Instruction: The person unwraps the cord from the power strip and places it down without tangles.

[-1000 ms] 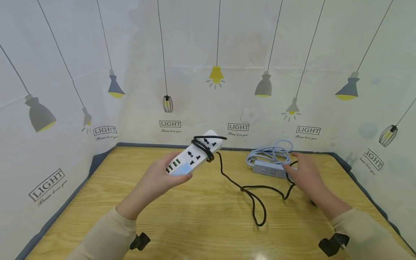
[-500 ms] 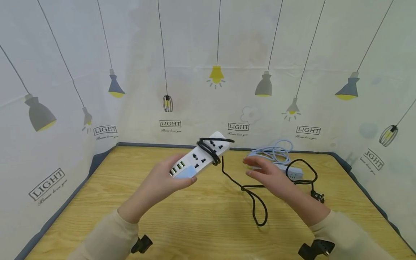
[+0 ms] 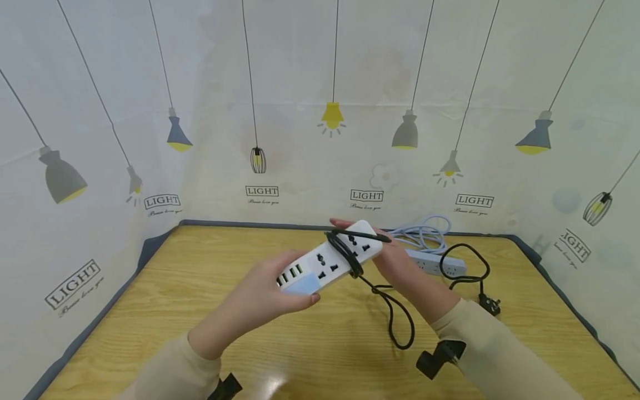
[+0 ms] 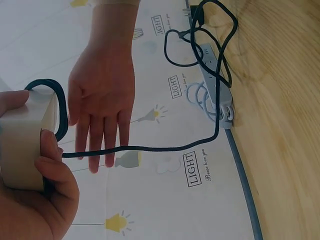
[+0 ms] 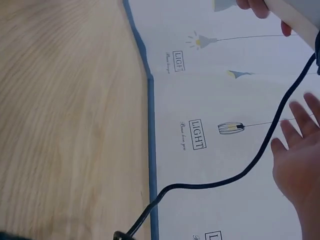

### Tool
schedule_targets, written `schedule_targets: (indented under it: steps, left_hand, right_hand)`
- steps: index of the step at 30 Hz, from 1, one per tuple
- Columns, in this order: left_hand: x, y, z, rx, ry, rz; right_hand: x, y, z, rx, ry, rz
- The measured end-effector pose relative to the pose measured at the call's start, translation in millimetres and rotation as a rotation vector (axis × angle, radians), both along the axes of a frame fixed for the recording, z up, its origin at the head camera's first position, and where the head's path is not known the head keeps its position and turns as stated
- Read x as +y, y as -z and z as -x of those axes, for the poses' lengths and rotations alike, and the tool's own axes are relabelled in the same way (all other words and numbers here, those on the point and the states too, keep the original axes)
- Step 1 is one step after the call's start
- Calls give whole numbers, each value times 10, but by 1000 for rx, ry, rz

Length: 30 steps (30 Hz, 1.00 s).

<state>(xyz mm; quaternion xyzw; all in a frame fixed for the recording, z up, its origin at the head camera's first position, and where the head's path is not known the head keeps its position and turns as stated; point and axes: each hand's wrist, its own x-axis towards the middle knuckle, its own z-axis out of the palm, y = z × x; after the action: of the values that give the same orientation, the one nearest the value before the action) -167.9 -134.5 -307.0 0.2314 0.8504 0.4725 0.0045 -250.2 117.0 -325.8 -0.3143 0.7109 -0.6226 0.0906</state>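
My left hand (image 3: 272,286) grips the near end of a white power strip (image 3: 327,264), tilted up above the table with its sockets facing me. Black cord (image 3: 345,253) loops around the strip's far half. From the loops, the cord (image 4: 150,148) runs down to the table. My right hand (image 3: 395,261) is just behind the strip's far end, which partly hides it in the head view. In the left wrist view the right hand (image 4: 102,92) shows an open palm with straight fingers beside the cord. The right wrist view also shows those fingers (image 5: 300,120) extended near the strip.
A pale blue power strip (image 3: 452,266) with its coiled cord (image 3: 425,233) lies at the back right of the wooden table (image 3: 200,289). The black cord's plug (image 3: 489,304) rests to its right. A printed backdrop (image 3: 300,139) stands behind the table.
My right hand has left the pale blue strip's area and moved left to behind the white strip. My left hand has carried the white strip right and slightly down.
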Motion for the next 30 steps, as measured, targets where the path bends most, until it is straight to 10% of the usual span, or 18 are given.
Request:
schedule_targets:
  steps: [6,13,23,30]
  left_hand:
    - [39,18,-34,1,79,20]
    - [7,52,-63,-3,128,42]
    - [-11,111,-33,11,164,174]
    - [31,230,35,41,74,325]
  right_hand:
    - [-158,-298,-44,-192,-263,59]
    - [-42,-161,108,49,-423,71]
    - [164,-310,223,297,-223,-239]
    - [177,-471,92,414,-19,-354]
